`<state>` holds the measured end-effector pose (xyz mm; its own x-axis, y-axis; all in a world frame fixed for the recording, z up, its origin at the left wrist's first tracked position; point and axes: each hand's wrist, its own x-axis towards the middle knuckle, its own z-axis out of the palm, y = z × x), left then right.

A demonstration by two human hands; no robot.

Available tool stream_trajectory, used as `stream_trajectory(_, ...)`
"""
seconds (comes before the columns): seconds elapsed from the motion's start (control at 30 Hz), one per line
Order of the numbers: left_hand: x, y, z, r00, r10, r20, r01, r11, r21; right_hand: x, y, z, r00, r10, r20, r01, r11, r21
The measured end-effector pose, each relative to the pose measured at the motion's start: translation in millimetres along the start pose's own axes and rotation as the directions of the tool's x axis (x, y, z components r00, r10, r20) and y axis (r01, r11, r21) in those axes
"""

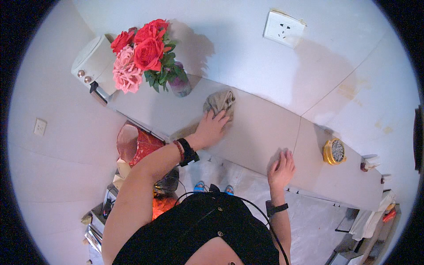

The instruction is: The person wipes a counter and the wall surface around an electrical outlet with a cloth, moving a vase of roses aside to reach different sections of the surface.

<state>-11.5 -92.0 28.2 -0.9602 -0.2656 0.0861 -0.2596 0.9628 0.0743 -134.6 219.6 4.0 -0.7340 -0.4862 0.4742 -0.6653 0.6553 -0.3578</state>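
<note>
My left hand (212, 127) presses on a crumpled grey-beige cloth (218, 101), which lies on the pale countertop (258, 129) near the wall. The fingers are spread over the cloth's near edge. Just left of the cloth stands a purple-tinted vase (180, 84) holding red and pink roses (147, 53). My right hand (282, 169) rests at the counter's front edge, fingers together and slightly bent, with no object seen in it. Farther right on the counter is a gold-coloured pot (334, 151) filled with grey material. Both wrists wear black bands.
A white appliance with copper-coloured knobs (96, 64) stands at the counter's left end. Small items (368, 165) sit near its right end. A wall socket (285, 29) is above the counter. A red patterned bag (144, 142) and a black bag (168, 180) are below left.
</note>
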Motion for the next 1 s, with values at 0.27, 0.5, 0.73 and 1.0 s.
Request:
stream_trajectory(0.27,79,-42,1,0.992,-0.128,0.007,0.128,0.992,0.005,-1,6,3,1.000,0.004,-0.015,-0.003,0.999,0.035)
stream_trajectory(0.5,81,-25,1,0.967,-0.256,0.015,0.256,0.965,-0.057,7,-11,-14,0.997,-0.031,0.074,0.040,0.992,-0.123)
stream_trajectory(0.73,-2,79,-6,0.999,0.016,0.047,-0.014,0.999,-0.050,3,1,-1,0.998,-0.045,0.039,0.048,0.994,-0.098)
stream_trajectory(1.0,-24,83,-14,1.000,-0.024,-0.019,0.021,0.991,-0.135,-1,13,10,0.995,-0.098,0.010,0.098,0.995,-0.033)
